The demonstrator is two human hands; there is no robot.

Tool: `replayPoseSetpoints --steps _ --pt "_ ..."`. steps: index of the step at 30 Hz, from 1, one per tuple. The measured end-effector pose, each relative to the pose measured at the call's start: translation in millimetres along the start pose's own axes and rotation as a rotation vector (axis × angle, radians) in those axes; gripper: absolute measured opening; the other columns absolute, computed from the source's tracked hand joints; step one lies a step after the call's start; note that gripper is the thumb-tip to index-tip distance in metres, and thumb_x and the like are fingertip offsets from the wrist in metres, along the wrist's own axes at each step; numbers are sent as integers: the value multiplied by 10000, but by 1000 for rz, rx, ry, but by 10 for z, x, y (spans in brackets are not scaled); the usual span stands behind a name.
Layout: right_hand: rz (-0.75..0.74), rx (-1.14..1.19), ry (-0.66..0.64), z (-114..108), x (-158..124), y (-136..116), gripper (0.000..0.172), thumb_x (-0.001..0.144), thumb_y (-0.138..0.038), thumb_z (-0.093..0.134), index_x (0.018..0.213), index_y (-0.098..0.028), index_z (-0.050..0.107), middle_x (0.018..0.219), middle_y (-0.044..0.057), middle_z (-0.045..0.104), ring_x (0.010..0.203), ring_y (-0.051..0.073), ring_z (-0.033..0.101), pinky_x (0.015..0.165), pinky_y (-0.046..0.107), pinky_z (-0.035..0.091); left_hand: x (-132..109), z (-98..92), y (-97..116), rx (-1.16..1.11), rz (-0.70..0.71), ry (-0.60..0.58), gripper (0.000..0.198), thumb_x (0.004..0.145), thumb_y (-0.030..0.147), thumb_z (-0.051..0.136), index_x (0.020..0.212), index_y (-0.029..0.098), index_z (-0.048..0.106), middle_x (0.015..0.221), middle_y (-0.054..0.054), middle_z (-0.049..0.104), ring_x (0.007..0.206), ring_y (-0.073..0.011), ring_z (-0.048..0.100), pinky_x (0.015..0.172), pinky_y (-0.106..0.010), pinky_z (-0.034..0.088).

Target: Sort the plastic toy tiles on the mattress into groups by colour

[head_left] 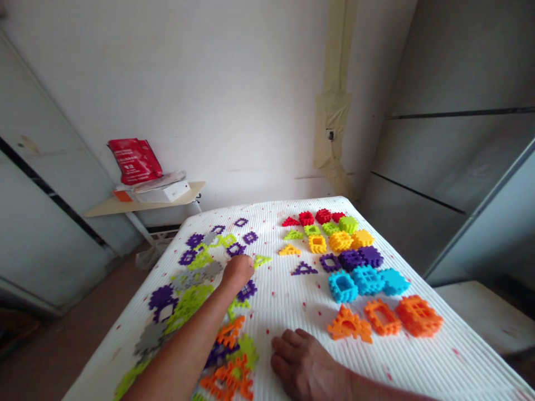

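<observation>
The left hand point(237, 272), mid-frame left, reaches into loose plastic pieces point(190, 301); its fingers are hidden, so its grip cannot be told. The right hand point(307, 365) lies flat, fingers together, on the white counter point(284, 301), wrist cut off at bottom edge.

The left hand point(237, 271) rests among loose flat interlocking pieces point(196, 278), purple, lime and grey, scattered on the white ribbed mat point(284, 301). Just beyond its fingers lies a lime triangular piece point(262, 259). The right hand point(303, 365) lies flat, palm down, beside orange pieces point(228, 376).
</observation>
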State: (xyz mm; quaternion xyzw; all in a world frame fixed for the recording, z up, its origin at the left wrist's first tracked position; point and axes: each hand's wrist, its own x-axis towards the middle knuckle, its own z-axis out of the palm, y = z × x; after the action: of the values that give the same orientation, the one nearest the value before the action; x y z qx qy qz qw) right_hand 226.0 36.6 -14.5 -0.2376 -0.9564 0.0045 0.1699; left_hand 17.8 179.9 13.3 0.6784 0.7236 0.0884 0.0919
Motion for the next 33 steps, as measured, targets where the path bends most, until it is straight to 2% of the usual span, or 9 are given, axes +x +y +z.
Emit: replayPoseSetpoints --steps 5,10,13,16,21,27,33 --pt "-9 4 13 79 14 24 156 895 -258 529 765 -178 499 796 23 594 707 166 483 568 281 316 88 -82 118 7 87 45 223 756 163 492 698 185 706 733 -31 706 719 -148 605 639 -220 371" --pt "10 18 41 142 37 40 167 864 -249 565 732 -177 493 768 9 576 691 155 469 552 287 300 361 -119 488 16 187 102 243 776 182 472 694 182 701 746 -32 697 719 -143 589 642 -227 353" --pt "11 9 45 178 43 58 192 812 -268 633 720 -179 490 772 -5 571 691 150 474 531 289 291 555 -70 720 28 205 126 258 774 175 457 729 178 711 786 -54 703 737 -156 597 643 -240 357" --pt "-2 -10 52 210 42 80 223 795 -293 661 715 -180 486 764 -14 566 685 144 479 513 290 279 701 9 862 42 198 129 275 772 166 448 778 175 723 801 -76 707 750 -173 612 647 -250 369" --pt "-22 -38 91 268 36 101 245 807 -324 658 714 -178 485 744 -19 559 684 144 488 498 288 262 797 114 927 64 186 108 299 781 171 443 855 180 733 850 -96 711 776 -185 628 666 -252 394" --pt "-28 -44 169 336 35 107 268 824 -335 640 686 -175 474 708 -19 546 656 140 485 480 286 242 833 152 931 89 177 84 298 789 179 442 864 176 731 849 -97 712 780 -174 632 672 -244 401" --pt "-1 -14 135 277 44 77 254 789 -312 675 694 -182 478 724 -17 553 662 144 485 487 289 265 842 204 921 86 187 70 292 802 186 448 879 190 729 881 -86 714 809 -167 632 685 -240 404"
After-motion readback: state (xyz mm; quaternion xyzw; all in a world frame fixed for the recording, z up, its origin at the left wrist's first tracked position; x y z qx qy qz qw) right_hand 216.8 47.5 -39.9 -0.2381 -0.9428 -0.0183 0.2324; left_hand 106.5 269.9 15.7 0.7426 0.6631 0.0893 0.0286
